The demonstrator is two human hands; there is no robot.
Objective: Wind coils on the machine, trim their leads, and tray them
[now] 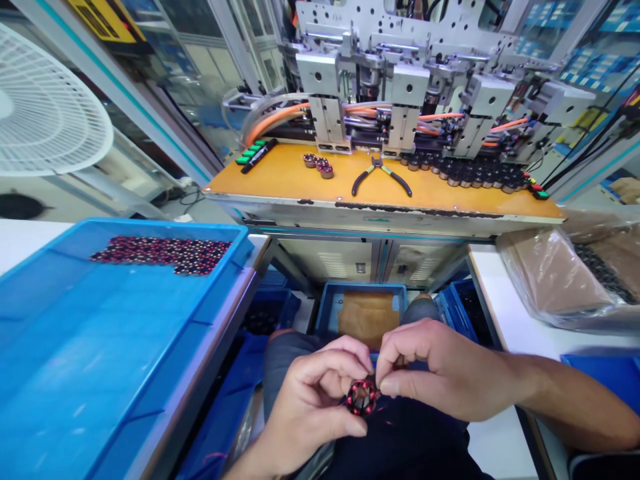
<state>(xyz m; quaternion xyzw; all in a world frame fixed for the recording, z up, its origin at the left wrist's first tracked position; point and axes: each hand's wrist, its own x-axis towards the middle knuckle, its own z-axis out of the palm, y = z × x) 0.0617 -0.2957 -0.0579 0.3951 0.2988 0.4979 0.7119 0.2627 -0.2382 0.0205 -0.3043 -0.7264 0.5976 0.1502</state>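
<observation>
My left hand [327, 390] is closed round a small ring-shaped motor stator [361, 398], black with red wire windings, held above my lap. Its thumb and fingers grip the ring's rim, and the open centre faces up toward me. At the stator's right edge, my right hand [430, 367] is closed in a pinch. What sits between those fingertips is too small and hidden to make out. Thin reddish strands seem to hang just below the stator.
On the left, a blue tray [100, 347] holds rows of similar stators [165, 252]. Ahead, an orange bench top [280, 180] carries pliers [381, 177], markers [257, 155] and dark stators [470, 172] under a clamping machine [360, 80]. A plastic-lined carton [560, 273] stands right.
</observation>
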